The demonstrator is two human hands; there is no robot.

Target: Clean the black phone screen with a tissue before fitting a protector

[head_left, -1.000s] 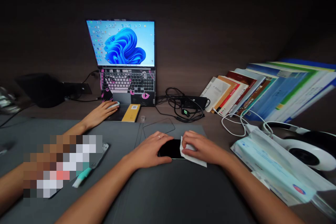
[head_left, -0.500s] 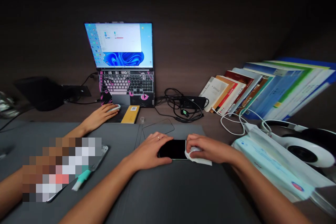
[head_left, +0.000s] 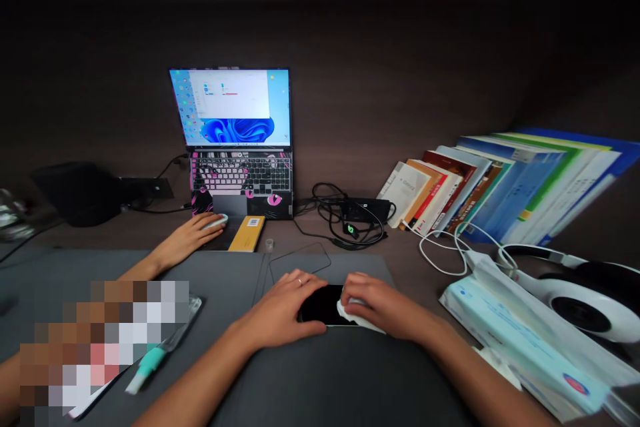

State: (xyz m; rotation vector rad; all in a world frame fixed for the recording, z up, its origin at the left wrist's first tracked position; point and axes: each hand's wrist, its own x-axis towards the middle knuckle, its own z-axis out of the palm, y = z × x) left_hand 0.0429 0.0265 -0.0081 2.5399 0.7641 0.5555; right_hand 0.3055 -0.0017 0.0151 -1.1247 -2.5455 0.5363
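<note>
Compared with half a second ago, the right hand (head_left: 377, 303) has slid toward nine o'clock along the phone (head_left: 320, 305), carrying its tissue (head_left: 356, 317) farther over the screen, so less of the dark glass shows. The left hand keeps its place, and the whole scene sits a little lower in the view. The phone lies flat on the gray desk mat (head_left: 320, 380), its long side running from nine to three o'clock; its screen is black, with a thin pale edge along six o'clock. At its nine o'clock end, the left hand (head_left: 280, 310) is spread wide, holding it with thumb along the near edge and fingers along the far one. The right hand's fingers are bunched narrowly around the white, crumpled tissue, which presses on the phone's three o'clock end, one flat corner trailing toward four o'clock.
</note>
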